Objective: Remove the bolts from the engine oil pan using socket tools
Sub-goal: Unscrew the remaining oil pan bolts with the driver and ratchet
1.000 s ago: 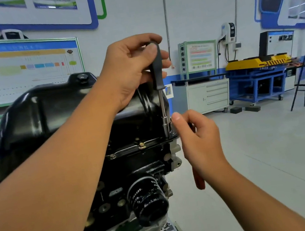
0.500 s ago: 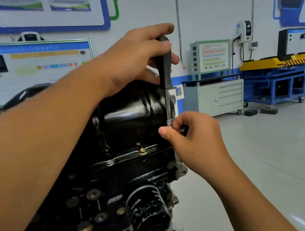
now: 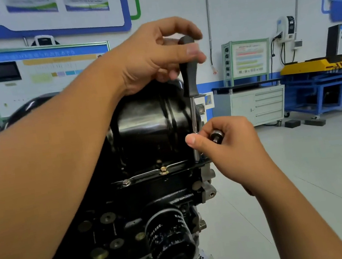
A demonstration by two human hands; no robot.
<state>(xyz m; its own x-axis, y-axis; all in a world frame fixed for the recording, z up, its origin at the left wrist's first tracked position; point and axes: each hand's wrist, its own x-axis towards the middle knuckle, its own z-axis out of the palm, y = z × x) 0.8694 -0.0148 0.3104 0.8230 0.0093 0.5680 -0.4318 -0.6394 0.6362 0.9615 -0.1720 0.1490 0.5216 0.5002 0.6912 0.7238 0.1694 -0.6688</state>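
Observation:
A glossy black oil pan (image 3: 149, 123) tops the upturned engine block (image 3: 117, 220) in front of me. My left hand (image 3: 155, 57) grips the black handle of a socket driver (image 3: 189, 76), which stands upright over the pan flange's right corner. My right hand (image 3: 225, 148) steadies the driver's steel shaft between thumb and fingertips while its fingers curl round a ratchet (image 3: 217, 137), whose head peeks out of the fist. A brass-coloured bolt (image 3: 163, 170) and a grey bolt (image 3: 126, 182) sit in the flange. The driver's socket end is hidden behind my thumb.
A black oil filter (image 3: 170, 239) juts out below the flange. Behind stand a grey drawer cabinet (image 3: 257, 106) with a green-framed panel, a blue and yellow trolley (image 3: 322, 86), and display boards (image 3: 44, 81) on the left. Pale floor (image 3: 304, 176) spreads to the right.
My head has come closer to the engine. My right hand has slid up the driver's shaft from the flange, and the ratchet head now shows in its fist. My left hand keeps the handle.

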